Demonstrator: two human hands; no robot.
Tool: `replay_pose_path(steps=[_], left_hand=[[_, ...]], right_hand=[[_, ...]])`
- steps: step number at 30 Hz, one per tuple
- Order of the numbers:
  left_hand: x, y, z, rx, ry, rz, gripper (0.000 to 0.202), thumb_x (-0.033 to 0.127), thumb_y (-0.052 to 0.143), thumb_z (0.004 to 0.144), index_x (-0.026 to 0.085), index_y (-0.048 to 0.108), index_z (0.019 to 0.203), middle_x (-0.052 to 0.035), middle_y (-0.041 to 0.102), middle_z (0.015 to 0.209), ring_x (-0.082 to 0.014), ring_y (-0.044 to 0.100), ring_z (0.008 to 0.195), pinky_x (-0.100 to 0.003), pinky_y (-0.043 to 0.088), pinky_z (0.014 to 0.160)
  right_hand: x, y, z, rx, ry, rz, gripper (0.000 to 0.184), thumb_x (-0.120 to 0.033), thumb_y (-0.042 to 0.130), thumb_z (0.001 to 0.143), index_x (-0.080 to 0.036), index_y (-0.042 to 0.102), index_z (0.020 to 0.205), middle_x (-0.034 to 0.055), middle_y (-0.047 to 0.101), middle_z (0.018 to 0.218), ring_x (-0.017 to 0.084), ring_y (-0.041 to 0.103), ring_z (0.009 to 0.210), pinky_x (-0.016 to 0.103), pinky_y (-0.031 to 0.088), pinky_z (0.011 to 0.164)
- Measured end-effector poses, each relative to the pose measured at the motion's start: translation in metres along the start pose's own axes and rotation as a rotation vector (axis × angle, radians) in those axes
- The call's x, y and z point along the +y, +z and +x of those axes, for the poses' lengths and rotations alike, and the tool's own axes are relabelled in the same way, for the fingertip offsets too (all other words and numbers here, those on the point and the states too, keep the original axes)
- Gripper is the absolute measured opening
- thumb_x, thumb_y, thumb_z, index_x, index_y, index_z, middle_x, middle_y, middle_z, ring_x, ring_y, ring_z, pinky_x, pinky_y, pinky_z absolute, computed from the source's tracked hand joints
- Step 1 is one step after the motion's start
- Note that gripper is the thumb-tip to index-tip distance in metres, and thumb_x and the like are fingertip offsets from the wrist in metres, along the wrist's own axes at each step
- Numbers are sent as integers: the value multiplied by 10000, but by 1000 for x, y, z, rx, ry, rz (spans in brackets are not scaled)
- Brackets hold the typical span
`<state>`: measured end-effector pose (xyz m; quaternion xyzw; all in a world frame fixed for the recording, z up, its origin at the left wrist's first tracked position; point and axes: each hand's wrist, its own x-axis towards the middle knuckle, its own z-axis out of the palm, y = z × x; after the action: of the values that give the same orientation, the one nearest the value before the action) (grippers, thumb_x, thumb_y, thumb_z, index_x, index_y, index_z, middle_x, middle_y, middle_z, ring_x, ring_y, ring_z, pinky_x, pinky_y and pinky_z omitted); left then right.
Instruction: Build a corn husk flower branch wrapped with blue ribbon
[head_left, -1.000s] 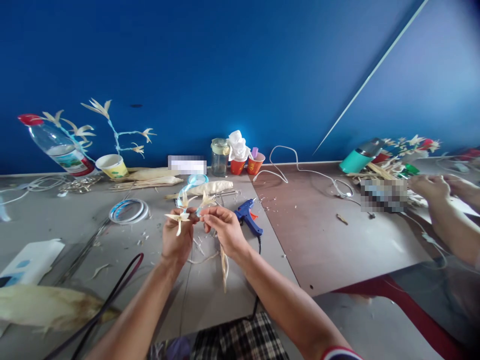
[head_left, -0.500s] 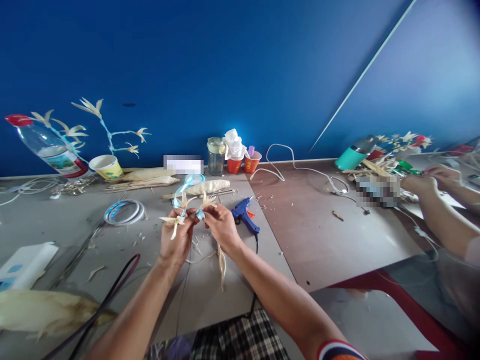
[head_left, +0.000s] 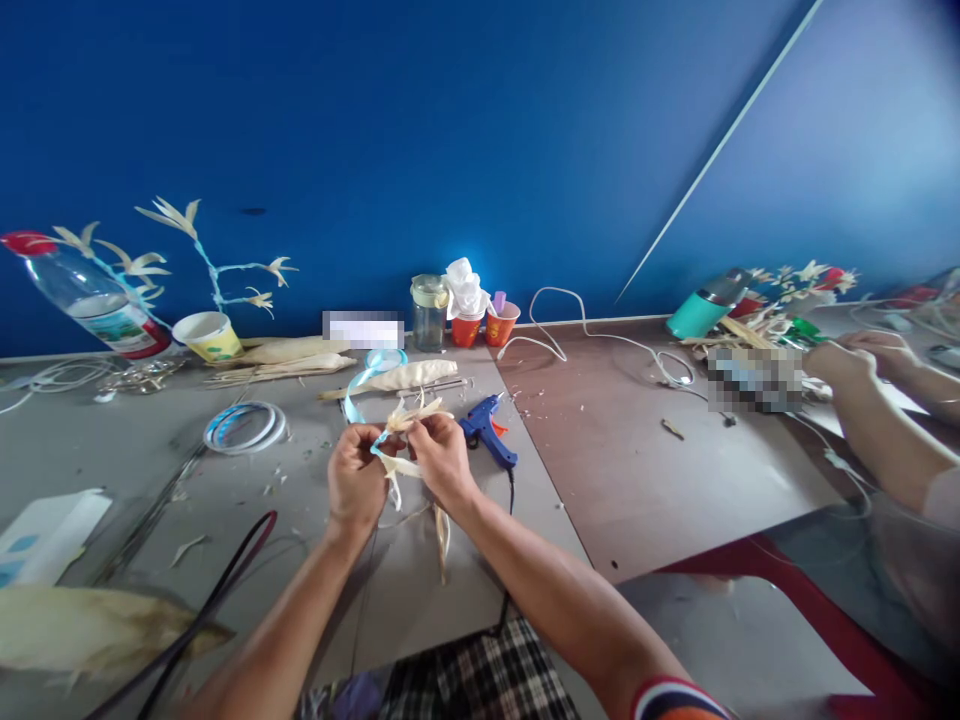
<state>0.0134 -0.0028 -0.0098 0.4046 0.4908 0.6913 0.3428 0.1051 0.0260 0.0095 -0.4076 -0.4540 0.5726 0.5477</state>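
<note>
A short orange fabric sleeve circled the right arm, its curved cuff banded in 3 colours — navy, white and red. Both forearms were bare. Across the lap lay a black-and-white plaid cloth — with a purple patch at its left side.

Both hands close together, half-curled

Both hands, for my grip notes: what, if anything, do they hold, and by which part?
A flower spray: the left hand grips its blue stem; the right hand is at the petals, exact hold hidden.
</note>
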Motion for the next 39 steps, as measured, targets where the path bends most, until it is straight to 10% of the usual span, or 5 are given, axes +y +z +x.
replay_pose_path(steps=[12, 39], left_hand=[[3, -9, -2, -146, 695, 574, 169, 50, 573, 740, 211, 530, 772, -62, 695, 998, -189, 647, 957, -330, 492, 816], [10, -11, -3, -258, 772, 661, 224, 9, 475, 758, 218, 511, 831, -103, 672, 1144, -198, 621, 1078, -345, 497, 875]], right_hand=[[-4, -1, -3, 52, 1, 43, 225, -292, 553, 688, -193, 420, 535, -58, 388, 496, 73, 311, 476, 217, 260, 459], [-13, -6, -3, -66, 82, 200, 262, -292, 577, 654, -200, 366, 530, -73, 299, 492, 54, 219, 456, 223, 168, 429]])
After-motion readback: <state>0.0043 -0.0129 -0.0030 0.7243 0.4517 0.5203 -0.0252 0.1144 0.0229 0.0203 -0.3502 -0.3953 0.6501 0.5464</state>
